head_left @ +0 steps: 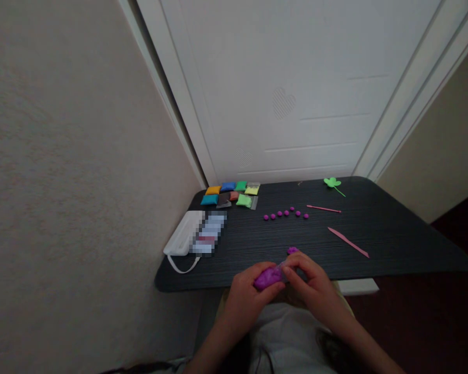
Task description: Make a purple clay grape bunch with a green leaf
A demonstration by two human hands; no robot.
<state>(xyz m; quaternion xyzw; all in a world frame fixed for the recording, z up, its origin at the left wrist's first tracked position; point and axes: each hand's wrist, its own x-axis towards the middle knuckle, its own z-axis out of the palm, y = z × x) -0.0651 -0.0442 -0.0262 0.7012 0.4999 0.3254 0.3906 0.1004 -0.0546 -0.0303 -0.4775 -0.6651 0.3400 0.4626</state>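
Note:
My left hand [248, 291] is closed around a bag of purple modelling clay [267, 279] at the front edge of the dark table. Pinched at the clear plastic end of the same bag is my right hand [311, 283]. A loose purple clay lump [293, 250] lies just beyond my right fingertips. Farther back, several small purple clay balls [280, 213] sit in an uneven row. To their right lie a thin pink modelling tool [323, 209] and a broader pink modelling tool [348, 242].
Several coloured clay packets [228, 186] stand at the back left of the table [242, 239]. Nearer are a white strapped case [184, 232] and a blurred-out phone [209, 232]. A green clover shape [332, 182] rests at the back right, before a white door [296, 104].

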